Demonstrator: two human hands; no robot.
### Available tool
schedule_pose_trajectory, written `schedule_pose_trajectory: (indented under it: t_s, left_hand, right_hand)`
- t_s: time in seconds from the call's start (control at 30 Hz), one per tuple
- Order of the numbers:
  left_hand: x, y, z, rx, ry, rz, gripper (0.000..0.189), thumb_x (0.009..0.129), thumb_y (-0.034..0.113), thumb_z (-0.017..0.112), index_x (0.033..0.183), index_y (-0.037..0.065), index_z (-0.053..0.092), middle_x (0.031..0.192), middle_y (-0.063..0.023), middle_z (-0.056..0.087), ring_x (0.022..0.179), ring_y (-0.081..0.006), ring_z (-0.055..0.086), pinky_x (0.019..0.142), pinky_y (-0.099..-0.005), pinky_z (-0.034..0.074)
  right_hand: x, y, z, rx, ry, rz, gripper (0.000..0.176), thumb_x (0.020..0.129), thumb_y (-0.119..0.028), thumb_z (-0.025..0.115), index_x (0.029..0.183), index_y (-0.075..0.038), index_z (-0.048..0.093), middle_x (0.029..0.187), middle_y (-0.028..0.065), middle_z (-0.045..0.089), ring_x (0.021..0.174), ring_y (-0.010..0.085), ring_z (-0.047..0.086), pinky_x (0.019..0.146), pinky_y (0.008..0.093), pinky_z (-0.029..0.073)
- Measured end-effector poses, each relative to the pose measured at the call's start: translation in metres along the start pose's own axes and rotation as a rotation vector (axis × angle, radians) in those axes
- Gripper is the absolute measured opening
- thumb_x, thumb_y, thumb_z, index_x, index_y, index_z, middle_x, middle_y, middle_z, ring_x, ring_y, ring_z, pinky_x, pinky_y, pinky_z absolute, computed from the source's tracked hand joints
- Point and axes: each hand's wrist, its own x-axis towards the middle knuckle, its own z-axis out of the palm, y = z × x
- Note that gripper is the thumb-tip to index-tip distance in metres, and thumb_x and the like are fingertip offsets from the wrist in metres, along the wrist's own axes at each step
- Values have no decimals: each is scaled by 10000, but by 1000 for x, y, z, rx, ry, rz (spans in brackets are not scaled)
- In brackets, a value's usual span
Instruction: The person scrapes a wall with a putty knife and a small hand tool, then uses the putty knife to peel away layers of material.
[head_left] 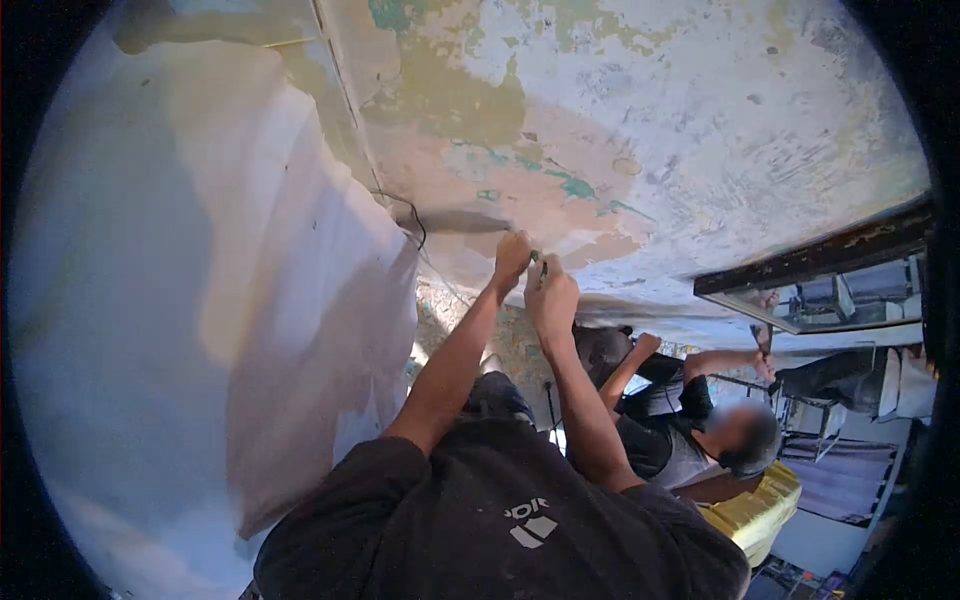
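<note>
My left hand [512,262] and my right hand [552,300] are raised close together in front of the wall [430,170], whose paint is worn in patches of green, beige and white. Both hands have their fingers closed. Between the fingertips shows a small dark greenish thing [536,257]; I cannot tell what it is. A thin black cable [417,220] curves along the wall left of my hands.
A large pale sheet [290,280] hangs on the left. To the right a person [670,430] in a cap reaches toward a dark-framed mirror [820,270]. Behind that person lies a yellow cloth [760,515], with a metal frame [820,420] nearby.
</note>
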Motion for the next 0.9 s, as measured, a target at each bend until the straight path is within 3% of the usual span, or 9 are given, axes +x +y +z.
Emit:
schedule_pose_trajectory:
  t_s: [0.03,0.33,0.4,0.53,0.6,0.67,0.73,0.77,0.9]
  left_hand:
    - [-5,0,-3,-145,-154,-213,242,783,257,538,678,39,544,677,-177,569,698,-359,578,608,-447,414]
    - [4,29,-19,-93,-153,-182,186,774,157,543,708,8,634,713,-221,612,681,-378,607,642,-479,479]
    - [2,47,-24,-516,30,-456,169,772,158,543,712,36,643,728,-208,619,661,-382,600,607,-473,471]
    - [7,78,-65,-299,-158,-514,157,761,172,559,714,52,647,739,-195,624,704,-375,602,616,-476,464]
    - [1,42,-44,-14,-214,-42,167,749,185,575,700,42,645,739,-200,622,737,-374,601,643,-477,467]
    - [9,46,-39,-26,-46,-74,172,741,193,589,696,37,647,743,-198,627,739,-378,600,654,-481,469]
    - [11,50,-45,-226,-129,-106,173,745,195,589,722,38,656,768,-201,632,735,-381,601,651,-477,473]
    - [16,54,-49,-147,-258,-272,178,769,188,570,755,35,658,798,-206,633,790,-383,599,690,-474,468]
    - [-4,28,-29,-86,-118,-110,188,799,181,542,792,33,658,799,-200,636,793,-379,602,687,-474,468]
  right_hand:
    - [-1,4,3,-27,-16,1,133,873,-142,549,832,-19,579,661,247,600,637,428,607,553,482,477]
    - [-7,3,-9,4,28,10,136,874,-143,542,843,-12,562,653,251,591,627,429,599,542,486,467]
    - [-4,4,-16,-14,-3,-10,142,853,-152,572,861,-17,530,634,230,587,611,418,595,530,488,460]
    - [-13,-3,-15,7,57,1,143,855,-161,572,867,-22,540,655,235,597,619,415,601,532,490,461]
    - [1,0,-6,-64,-28,38,151,884,-140,524,836,-9,581,662,265,582,635,443,591,545,505,446]
    - [-2,0,-11,-20,23,-5,161,887,-146,524,826,-8,579,669,268,582,629,445,587,543,511,442]
    - [-9,-1,-14,-4,57,-9,188,875,-207,553,905,-21,545,683,240,609,631,420,607,564,482,482]
    - [-6,6,-7,-39,2,38,172,874,-196,552,889,-25,542,682,241,605,625,426,601,567,485,478]
    - [1,11,1,-75,-58,50,144,878,-147,546,812,-21,566,668,254,593,655,434,603,562,491,463]
